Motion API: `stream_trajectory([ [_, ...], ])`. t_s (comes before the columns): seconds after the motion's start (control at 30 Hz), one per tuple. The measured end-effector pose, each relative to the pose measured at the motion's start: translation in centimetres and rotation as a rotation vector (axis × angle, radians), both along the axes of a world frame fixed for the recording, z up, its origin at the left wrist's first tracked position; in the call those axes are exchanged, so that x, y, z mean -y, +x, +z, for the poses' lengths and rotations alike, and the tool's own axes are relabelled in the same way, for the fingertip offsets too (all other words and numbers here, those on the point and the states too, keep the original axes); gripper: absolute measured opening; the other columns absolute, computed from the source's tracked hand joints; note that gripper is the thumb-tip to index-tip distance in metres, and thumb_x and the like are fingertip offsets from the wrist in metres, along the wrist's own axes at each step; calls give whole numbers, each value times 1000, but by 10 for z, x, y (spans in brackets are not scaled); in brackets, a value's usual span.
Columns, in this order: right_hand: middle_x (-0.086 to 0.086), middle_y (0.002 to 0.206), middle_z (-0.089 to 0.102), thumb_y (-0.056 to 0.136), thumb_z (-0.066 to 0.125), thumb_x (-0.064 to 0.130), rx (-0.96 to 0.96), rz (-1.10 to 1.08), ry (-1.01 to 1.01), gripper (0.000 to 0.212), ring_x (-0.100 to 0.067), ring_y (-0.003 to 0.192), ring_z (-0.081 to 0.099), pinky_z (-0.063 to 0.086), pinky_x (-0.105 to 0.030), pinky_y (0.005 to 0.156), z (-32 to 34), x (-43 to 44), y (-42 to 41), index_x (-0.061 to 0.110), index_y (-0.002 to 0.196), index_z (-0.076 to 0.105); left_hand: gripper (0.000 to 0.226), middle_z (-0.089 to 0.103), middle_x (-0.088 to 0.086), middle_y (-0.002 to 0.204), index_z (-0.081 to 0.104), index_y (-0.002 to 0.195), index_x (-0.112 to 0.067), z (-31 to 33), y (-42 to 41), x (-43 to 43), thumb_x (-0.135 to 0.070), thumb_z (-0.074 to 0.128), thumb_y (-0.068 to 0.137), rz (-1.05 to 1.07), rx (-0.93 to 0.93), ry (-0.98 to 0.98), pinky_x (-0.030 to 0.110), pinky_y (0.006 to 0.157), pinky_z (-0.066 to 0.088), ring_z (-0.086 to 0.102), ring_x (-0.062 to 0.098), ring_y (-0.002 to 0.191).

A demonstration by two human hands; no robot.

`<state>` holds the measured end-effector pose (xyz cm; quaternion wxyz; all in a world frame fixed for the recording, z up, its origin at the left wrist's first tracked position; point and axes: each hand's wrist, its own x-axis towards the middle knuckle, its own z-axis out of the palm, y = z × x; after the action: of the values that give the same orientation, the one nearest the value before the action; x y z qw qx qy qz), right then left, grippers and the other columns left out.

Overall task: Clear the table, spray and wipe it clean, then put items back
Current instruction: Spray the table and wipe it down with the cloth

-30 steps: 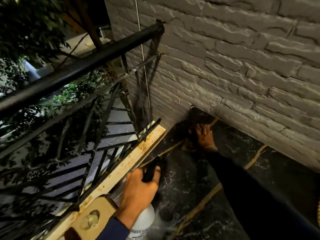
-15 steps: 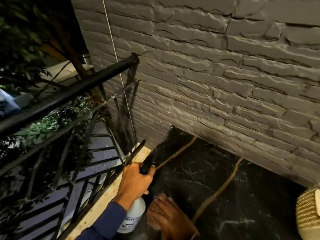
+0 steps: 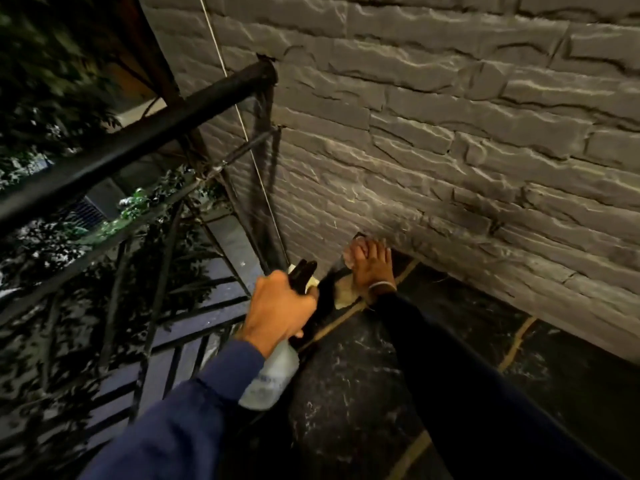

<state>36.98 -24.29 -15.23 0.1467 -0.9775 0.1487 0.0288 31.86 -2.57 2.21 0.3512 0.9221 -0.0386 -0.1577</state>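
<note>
My left hand (image 3: 278, 308) grips the neck of a white spray bottle (image 3: 272, 375) with a black trigger head, held over the left edge of the black marble table (image 3: 353, 393). My right hand (image 3: 369, 268) is stretched to the table's far corner by the wall, fingers spread flat and pressing a pale cloth (image 3: 346, 292) onto the surface. Most of the cloth is hidden under the hand.
A grey stone wall (image 3: 450, 140) borders the table's far side. A black metal railing (image 3: 138, 140) runs along the left, with foliage beyond it. A thin white cord (image 3: 242, 133) hangs down by the corner. Tan seams cross the tabletop.
My right hand has gone from the near part of the table out to the far corner with the cloth. The left hand with the bottle has shifted slightly forward.
</note>
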Motion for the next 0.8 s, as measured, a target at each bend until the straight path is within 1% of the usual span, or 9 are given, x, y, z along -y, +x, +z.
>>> stream_trajectory([
  [0.1,-10,157,23,73,69,30,2,167,-14,86,-41,148,7,10,-57,120,-7,-20,-15,23,150,30,29,72,11,69,70,73,-8,6,-1,3,-37,69,73,3,26,49,38,43,59,69,26,47],
  [0.23,2,142,42,74,68,37,76,337,50,64,-27,140,32,31,-53,112,-20,-25,-33,34,133,44,26,62,4,71,58,74,-6,14,-23,5,-27,71,80,-114,-24,109,27,53,52,62,23,54],
  [0.33,1,146,43,77,62,40,59,389,-14,65,-30,140,33,29,-55,113,-21,-3,-22,34,138,42,27,58,6,74,51,71,-13,10,-27,2,-28,70,82,-74,40,128,27,52,49,65,31,69],
  [0.37,-1,151,38,77,64,38,20,342,-59,72,-32,143,27,24,-57,115,-19,2,-17,32,143,37,26,62,7,76,51,71,-13,8,-27,1,-29,70,81,-42,48,119,27,49,54,66,30,66],
  [0.43,-7,159,22,75,69,33,-41,181,-65,89,-34,149,9,10,-55,120,-17,3,-9,26,152,24,25,69,15,88,58,79,-11,5,-28,-5,-33,70,77,26,83,104,36,57,62,70,34,70],
  [0.53,-10,162,10,76,70,28,-65,59,-47,97,-36,150,-1,1,-53,120,-11,-14,-10,22,155,14,28,70,14,89,65,90,-7,6,-35,-17,-32,72,78,24,117,101,35,64,60,70,33,77],
  [0.63,-11,160,17,74,70,29,-56,160,-59,95,-39,149,5,8,-59,120,-5,-54,-41,23,154,20,29,62,6,77,66,90,-8,3,-58,-48,-34,71,80,37,65,121,28,61,51,66,27,75],
  [0.73,-11,149,40,65,72,27,76,326,-76,84,-42,141,29,26,-61,113,-6,-115,-94,23,143,42,31,69,10,72,68,85,-9,-16,-99,-96,-37,71,73,191,-8,90,38,49,58,69,29,62],
  [0.8,-13,143,48,71,59,29,196,371,-1,67,-42,137,38,31,-60,111,-10,-161,-126,20,137,49,26,68,11,64,66,75,-7,-23,-138,-127,-32,73,74,252,-77,85,41,45,56,67,29,55],
])
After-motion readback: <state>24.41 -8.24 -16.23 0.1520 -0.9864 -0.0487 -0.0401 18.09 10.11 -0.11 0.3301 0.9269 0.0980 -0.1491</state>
